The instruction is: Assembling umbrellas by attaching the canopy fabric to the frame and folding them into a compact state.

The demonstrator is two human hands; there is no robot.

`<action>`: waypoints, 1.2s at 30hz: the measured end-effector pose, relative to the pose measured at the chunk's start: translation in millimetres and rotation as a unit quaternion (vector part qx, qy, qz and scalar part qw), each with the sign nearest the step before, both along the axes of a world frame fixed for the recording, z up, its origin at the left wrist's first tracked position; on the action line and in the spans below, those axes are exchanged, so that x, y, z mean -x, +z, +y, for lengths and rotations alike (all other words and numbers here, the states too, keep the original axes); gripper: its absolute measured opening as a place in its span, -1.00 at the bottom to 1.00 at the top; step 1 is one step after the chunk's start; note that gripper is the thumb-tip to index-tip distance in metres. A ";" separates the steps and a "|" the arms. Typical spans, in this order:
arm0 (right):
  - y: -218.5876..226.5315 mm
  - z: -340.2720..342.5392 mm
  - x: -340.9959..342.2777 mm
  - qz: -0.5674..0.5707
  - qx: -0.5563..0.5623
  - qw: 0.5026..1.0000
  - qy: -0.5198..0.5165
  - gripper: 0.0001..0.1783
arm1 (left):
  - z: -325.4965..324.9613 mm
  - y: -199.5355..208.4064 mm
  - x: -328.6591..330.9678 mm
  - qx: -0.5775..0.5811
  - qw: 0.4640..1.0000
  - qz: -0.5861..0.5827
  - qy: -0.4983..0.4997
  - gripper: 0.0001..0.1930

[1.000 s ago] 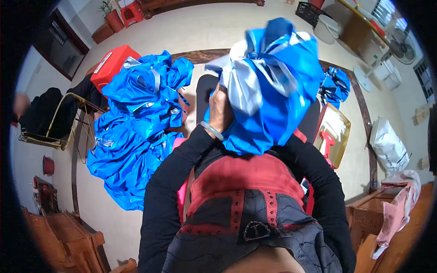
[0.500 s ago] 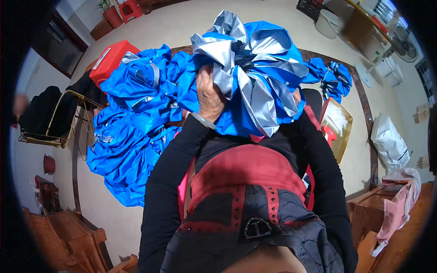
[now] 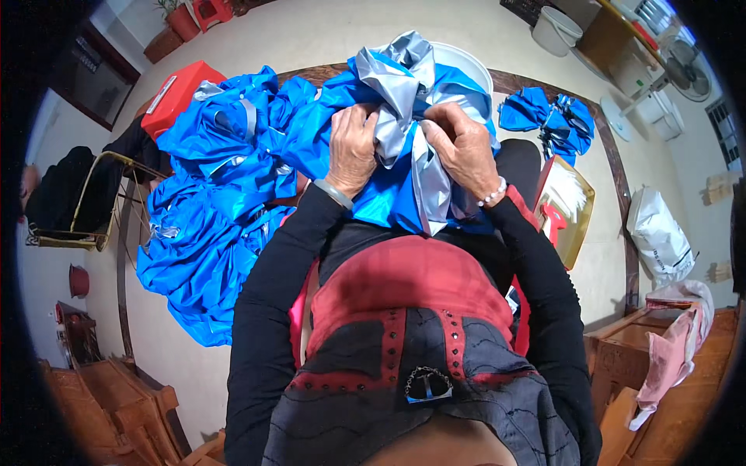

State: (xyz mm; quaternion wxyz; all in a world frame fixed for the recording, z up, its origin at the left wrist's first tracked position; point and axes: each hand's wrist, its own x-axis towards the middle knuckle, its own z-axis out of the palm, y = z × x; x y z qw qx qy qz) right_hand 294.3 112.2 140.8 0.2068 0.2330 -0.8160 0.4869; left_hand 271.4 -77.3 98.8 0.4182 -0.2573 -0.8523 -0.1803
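On my lap bunches a blue cloth with a silver underside [image 3: 388,203], its folds gathered in front of me. My left hand [image 3: 353,151] grips the left of the folds, fingers curled into the silver side. At the right of the same folds, my right hand [image 3: 464,151] pinches the silver cloth between thumb and fingers. The two hands are close together, with a raised silver fold between them. Parts of the left fingertips are hidden by the cloth.
A large heap of blue cloth [image 3: 198,256] lies at left, beside a red box [image 3: 180,97]. Behind my cloth shows a white round tub [image 3: 475,64]. At right are a smaller blue bundle [image 3: 548,120], a gold tray [image 3: 581,225] with white strips, and a white sack [image 3: 660,237].
The bunched cloth has come lower and its spread folds have collapsed. My right hand, mostly hidden behind it before, now shows on top, pinching the silver side. A white tub has come into sight.
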 end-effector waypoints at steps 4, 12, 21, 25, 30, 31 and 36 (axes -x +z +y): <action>1.9 6.7 2.3 -0.042 -0.052 0.998 0.010 -0.81 | 0.1 -1.1 -2.3 0.013 1.000 -0.002 -0.012 -0.71; -7.8 2.4 -0.7 -0.040 -0.126 0.990 0.053 -0.78 | -4.5 -10.6 0.3 -0.009 0.999 -0.042 -0.033 -0.71; 0.2 9.8 -0.4 -0.012 -0.080 0.997 -0.014 -0.79 | 1.7 14.0 13.9 0.002 0.996 -0.044 -0.073 -0.73; 7.3 25.6 -3.0 0.035 -0.082 0.996 -0.023 -0.82 | -0.1 31.4 23.8 0.059 0.993 -0.003 -0.101 -0.76; 33.0 79.0 -11.9 -0.010 0.037 0.998 -0.058 -0.71 | -31.0 45.3 41.9 0.094 0.992 0.001 -0.083 -0.70; 36.2 108.2 -9.0 0.038 0.044 0.996 -0.073 -0.69 | -52.2 40.0 48.3 0.087 0.994 -0.020 -0.066 -0.69; 57.9 169.1 -29.0 -0.136 0.168 0.972 -0.087 -0.63 | -117.0 41.8 49.9 0.130 0.991 0.013 -0.004 -0.65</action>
